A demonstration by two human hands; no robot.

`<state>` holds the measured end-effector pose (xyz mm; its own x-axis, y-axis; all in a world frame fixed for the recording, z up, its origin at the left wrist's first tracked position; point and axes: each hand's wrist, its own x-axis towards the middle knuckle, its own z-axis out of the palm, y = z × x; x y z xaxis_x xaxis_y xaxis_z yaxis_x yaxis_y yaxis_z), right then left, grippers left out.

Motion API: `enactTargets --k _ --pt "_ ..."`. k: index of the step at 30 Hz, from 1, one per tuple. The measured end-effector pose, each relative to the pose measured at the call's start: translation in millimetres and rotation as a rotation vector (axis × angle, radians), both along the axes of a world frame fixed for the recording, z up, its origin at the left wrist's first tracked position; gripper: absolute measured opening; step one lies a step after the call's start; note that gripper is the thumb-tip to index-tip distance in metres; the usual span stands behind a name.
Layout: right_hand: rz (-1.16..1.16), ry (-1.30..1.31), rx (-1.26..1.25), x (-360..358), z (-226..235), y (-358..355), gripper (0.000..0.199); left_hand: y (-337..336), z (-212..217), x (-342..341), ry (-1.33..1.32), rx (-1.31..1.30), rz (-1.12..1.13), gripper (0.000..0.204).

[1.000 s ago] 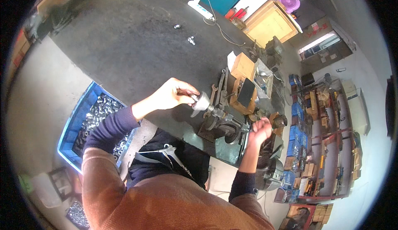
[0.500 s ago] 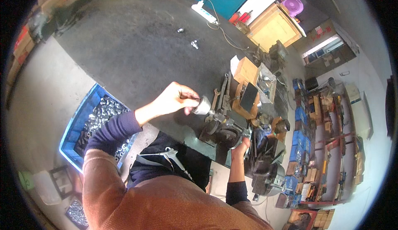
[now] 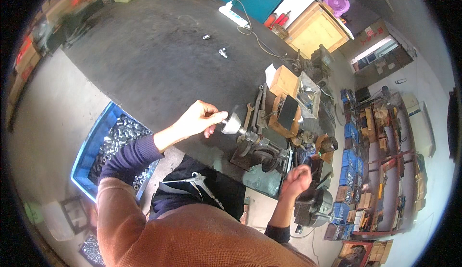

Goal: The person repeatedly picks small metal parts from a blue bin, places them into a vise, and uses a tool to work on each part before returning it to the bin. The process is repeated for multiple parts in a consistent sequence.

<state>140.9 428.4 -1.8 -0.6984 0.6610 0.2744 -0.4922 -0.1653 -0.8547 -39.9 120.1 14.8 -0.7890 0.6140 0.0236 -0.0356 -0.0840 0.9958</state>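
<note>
My left hand (image 3: 203,118) is at the left end of a bench fixture (image 3: 262,154), its thumb and fingers pinched together at the mouth of a silver cone-shaped metal cup (image 3: 232,123). Whatever lies between those fingertips is hidden. The cup sits on a threaded shaft that runs into the fixture's dark round body. To the right of the fixture, my right hand (image 3: 297,181) is closed in a fist. A dark bar end shows just above it, but I cannot tell whether the fist grips it.
A blue bin (image 3: 83,163) of small metal fittings stands at the left. An air blow gun (image 3: 199,182) lies over my lap. Wrenches (image 3: 254,110), a cardboard box (image 3: 285,81) and a vise (image 3: 313,204) are at the right. Two fittings (image 3: 223,52) lie farther back on the dark table (image 3: 159,50).
My right hand has moved right and slightly nearer, away from the fixture's right end. My left hand has shifted slightly left, toward the edge of the cup's mouth.
</note>
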Motion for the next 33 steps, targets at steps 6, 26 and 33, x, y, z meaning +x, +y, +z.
enactTargets --k 6,26,33 --pt "-0.091 -0.284 -0.265 -20.4 -86.2 16.0 0.017 2.1 5.5 -3.5 0.011 -0.023 0.032 0.035" --pt "-0.113 -0.249 -0.296 -2.0 -69.6 -5.3 0.009 -169.9 -47.9 40.0 0.400 -1.006 0.530 0.020" --pt "-0.222 -0.231 -0.150 -48.0 -65.5 4.8 0.013 -30.7 -13.6 -113.1 0.727 -0.554 0.216 0.016"
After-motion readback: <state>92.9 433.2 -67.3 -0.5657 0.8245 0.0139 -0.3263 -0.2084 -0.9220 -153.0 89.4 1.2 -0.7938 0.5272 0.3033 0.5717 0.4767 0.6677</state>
